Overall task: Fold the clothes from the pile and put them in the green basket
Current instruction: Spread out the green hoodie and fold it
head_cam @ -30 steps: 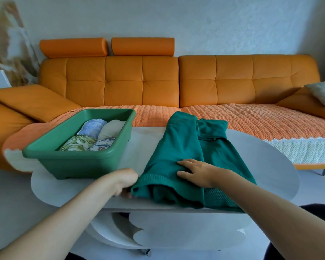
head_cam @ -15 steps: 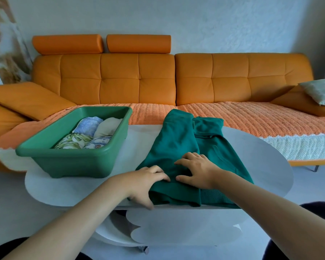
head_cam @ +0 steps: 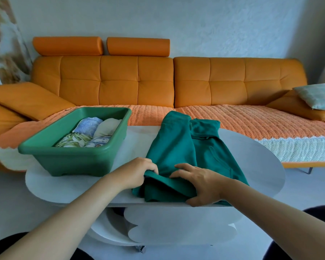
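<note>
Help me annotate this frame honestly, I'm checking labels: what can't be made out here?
Head view only:
- Teal garment: its type is unclear because it is folded over itself. Its near hem is partly covered by the left hand and right hand.
- The left hand's fingertips: tucked under the hem.
- Green basket: anything beneath the top folded clothes is hidden by them and the near wall.
- Any pile of unfolded clothes: none in view.

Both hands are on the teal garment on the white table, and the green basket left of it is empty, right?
Not empty: the head view shows the green basket holding folded clothes. The rest holds: left hand and right hand are on the teal garment on the white table.
</note>
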